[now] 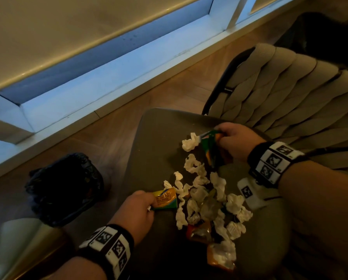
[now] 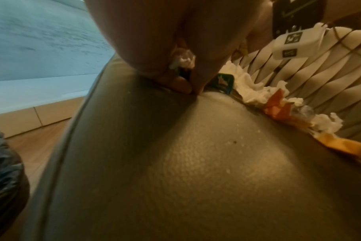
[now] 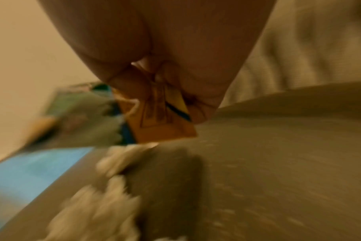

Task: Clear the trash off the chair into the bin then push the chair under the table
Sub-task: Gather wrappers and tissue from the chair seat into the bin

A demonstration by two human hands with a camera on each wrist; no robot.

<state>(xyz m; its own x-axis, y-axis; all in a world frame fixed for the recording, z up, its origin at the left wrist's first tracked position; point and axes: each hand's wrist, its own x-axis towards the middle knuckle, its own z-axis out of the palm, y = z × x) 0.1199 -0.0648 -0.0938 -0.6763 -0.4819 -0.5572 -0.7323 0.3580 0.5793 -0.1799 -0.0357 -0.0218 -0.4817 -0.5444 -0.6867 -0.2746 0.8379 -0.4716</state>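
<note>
A grey padded chair seat [image 1: 155, 138] carries a heap of crumpled white tissues [image 1: 201, 190] and snack wrappers. My left hand [image 1: 141, 205] grips an orange and yellow wrapper [image 1: 166, 199] at the seat's left side, with a bit of tissue [image 2: 183, 61] tucked in the palm. My right hand [image 1: 231, 138] pinches a green and orange wrapper [image 1: 211, 148] near the backrest; the right wrist view shows that wrapper [image 3: 161, 117] between thumb and fingers, blurred. A bin lined with a black bag [image 1: 66, 186] stands on the floor left of the chair.
The chair's woven beige backrest [image 1: 286, 93] rises at the right. Wooden floor [image 1: 149, 91] runs to a white skirting and window frame [image 1: 100, 81] behind. A second dark chair [image 1: 322, 35] stands at the far right. A pale surface edge [image 1: 17, 245] shows at bottom left.
</note>
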